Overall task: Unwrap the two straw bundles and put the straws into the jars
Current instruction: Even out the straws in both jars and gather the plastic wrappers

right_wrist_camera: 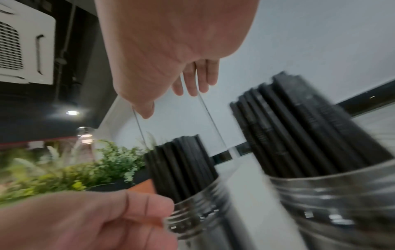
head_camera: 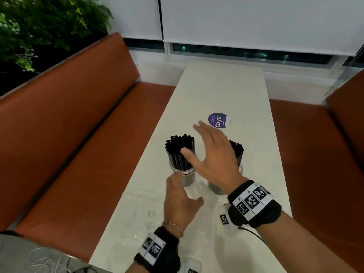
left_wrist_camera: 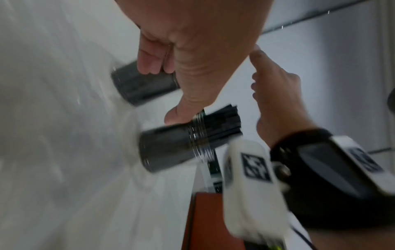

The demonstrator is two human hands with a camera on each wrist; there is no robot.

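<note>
Two clear jars stand on the white table (head_camera: 226,91), each full of black straws. The left jar (head_camera: 188,175) holds straws (head_camera: 180,148) standing upright. The right jar (head_camera: 215,188) and its straws (head_camera: 237,152) are partly hidden by my right hand (head_camera: 197,140), which hovers open above and between the jars, fingers spread. My left hand (head_camera: 184,191) is low in front of the left jar. Its loosely curled fingers touch the threaded neck (right_wrist_camera: 192,214) and the thumb points toward the right jar (left_wrist_camera: 166,148). Neither hand holds a straw.
Crumpled clear plastic wrap (head_camera: 150,213) lies on the table to the left of my left hand. A round purple sticker (head_camera: 217,120) sits beyond the jars. Orange benches (head_camera: 78,154) flank the table. A plant (head_camera: 39,26) is at the back left.
</note>
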